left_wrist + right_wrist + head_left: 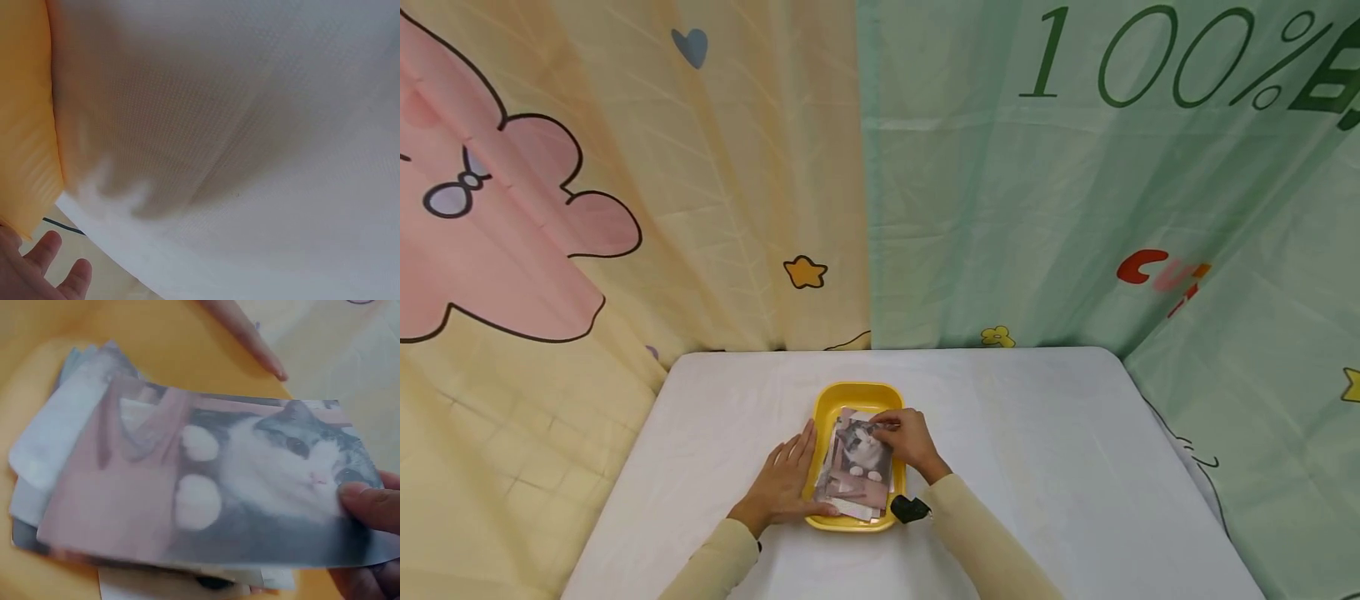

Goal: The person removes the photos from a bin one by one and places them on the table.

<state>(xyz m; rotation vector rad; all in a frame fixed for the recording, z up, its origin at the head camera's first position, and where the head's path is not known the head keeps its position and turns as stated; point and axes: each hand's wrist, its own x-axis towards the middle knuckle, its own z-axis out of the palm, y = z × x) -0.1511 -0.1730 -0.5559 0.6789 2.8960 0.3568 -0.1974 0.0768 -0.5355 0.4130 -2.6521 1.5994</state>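
A yellow tray (850, 388) stands on the white table with a loose stack of printed photos (56, 444) in it. The top photo (862, 458) shows a grey and white cat with its paws over a pink edge. My right hand (912, 440) pinches this photo at its far right corner, thumb on top, and the sheet bends slightly over the stack in the right wrist view. Along the tray's left side lies my left hand (784, 479), fingers extended against the wall and thumb over the near rim. Only some of its fingertips (76, 278) show in the left wrist view.
The white tabletop (1037, 467) stretches out on both sides of the tray. Printed curtains, yellow (737, 167) on the left and green (985, 208) on the right, hang behind the table. A small black object (910, 508) sits beside my right sleeve.
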